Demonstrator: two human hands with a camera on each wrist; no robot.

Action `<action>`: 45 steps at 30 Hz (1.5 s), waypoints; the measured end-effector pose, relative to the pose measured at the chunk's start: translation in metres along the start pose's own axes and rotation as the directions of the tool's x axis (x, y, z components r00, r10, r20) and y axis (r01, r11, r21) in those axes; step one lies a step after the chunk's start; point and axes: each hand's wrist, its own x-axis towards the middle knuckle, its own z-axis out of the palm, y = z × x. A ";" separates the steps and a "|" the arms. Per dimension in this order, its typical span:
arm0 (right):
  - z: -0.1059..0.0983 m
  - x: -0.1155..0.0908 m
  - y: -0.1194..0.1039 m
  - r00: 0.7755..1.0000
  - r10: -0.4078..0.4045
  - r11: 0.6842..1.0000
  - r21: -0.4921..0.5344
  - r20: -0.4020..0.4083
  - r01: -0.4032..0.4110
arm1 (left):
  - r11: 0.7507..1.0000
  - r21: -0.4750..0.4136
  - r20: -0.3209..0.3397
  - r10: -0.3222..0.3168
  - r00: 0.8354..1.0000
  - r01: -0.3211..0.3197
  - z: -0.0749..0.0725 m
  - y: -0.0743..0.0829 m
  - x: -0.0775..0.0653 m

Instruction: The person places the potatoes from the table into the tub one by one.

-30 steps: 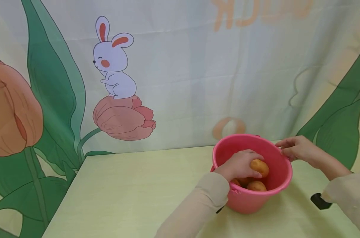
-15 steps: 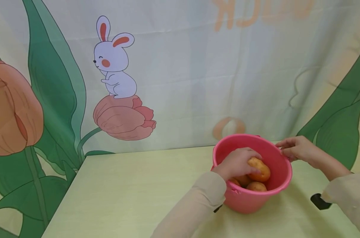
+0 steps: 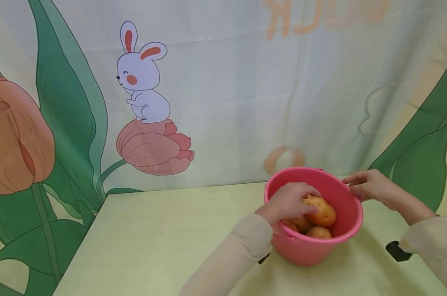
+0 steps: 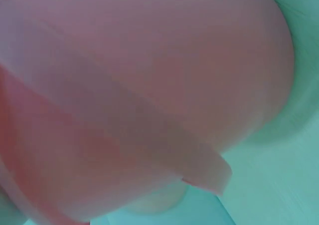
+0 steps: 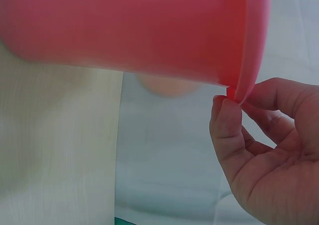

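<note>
A pink bucket (image 3: 308,250) stands on the table, with several potatoes inside. My left hand (image 3: 288,199) reaches in over its left side, thumb and fingers curled round the left end of the uppermost potato (image 3: 325,213). Below lie another potato (image 3: 319,232) and more, partly hidden by the hand and the rim. With thumb and fingers my right hand (image 3: 375,189) pinches the rim at the right; in the right wrist view the same hand (image 5: 274,145) grips the rim's edge. The left wrist view holds mostly the blurred bucket wall (image 4: 199,60), and no left fingers show there.
The pale yellow table (image 3: 164,242) extends left of the bucket. Close behind its back edge hangs a printed curtain (image 3: 223,102) with a rabbit and tulips. A black device (image 3: 398,250) sits at the right sleeve.
My left hand has drawn back leftward along the upper potato, and more of that potato shows. The potato has hardly moved. My right hand stays on the rim.
</note>
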 end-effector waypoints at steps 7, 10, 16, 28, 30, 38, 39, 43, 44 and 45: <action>0.000 0.001 0.000 1.000 0.007 1.000 -0.006 -0.004 -0.007 | 0.999 0.026 -0.053 0.045 0.998 -0.043 -0.007 -0.009 -0.009; 0.000 0.001 0.001 1.000 0.009 1.000 -0.004 -0.003 -0.009 | 0.999 0.021 -0.073 0.052 0.996 -0.050 -0.010 -0.013 -0.012; -0.001 0.001 0.002 1.000 0.005 1.000 -0.002 -0.001 -0.005 | 0.998 0.015 -0.127 0.062 0.990 -0.061 -0.014 -0.018 -0.021; 0.000 0.002 0.002 1.000 0.014 1.000 -0.001 -0.011 -0.014 | 0.998 -0.056 -0.223 -0.025 0.974 0.013 -0.024 -0.032 -0.048; 0.000 0.002 0.002 1.000 0.014 1.000 -0.004 -0.012 -0.014 | 0.997 -0.075 -0.248 -0.026 0.968 0.008 -0.024 -0.036 -0.053; 0.000 0.003 0.004 1.000 0.021 1.000 -0.013 -0.010 -0.021 | 0.990 -0.136 -0.333 -0.014 0.943 -0.033 -0.029 -0.050 -0.069; 0.000 0.003 0.003 1.000 0.020 1.000 -0.014 -0.010 -0.020 | 0.990 -0.135 -0.340 -0.014 0.940 -0.034 -0.030 -0.051 -0.072; 0.000 0.002 0.002 1.000 0.007 1.000 -0.022 -0.006 -0.007 | 0.993 -0.113 -0.361 -0.012 0.933 -0.031 -0.035 -0.057 -0.082; 0.000 0.001 0.002 1.000 0.001 1.000 -0.026 -0.006 -0.001 | 0.994 -0.110 -0.364 -0.014 0.931 -0.028 -0.036 -0.059 -0.085; 0.000 0.001 0.002 1.000 -0.005 1.000 -0.031 -0.006 0.005 | 0.994 -0.107 -0.367 -0.019 0.930 -0.022 -0.036 -0.061 -0.088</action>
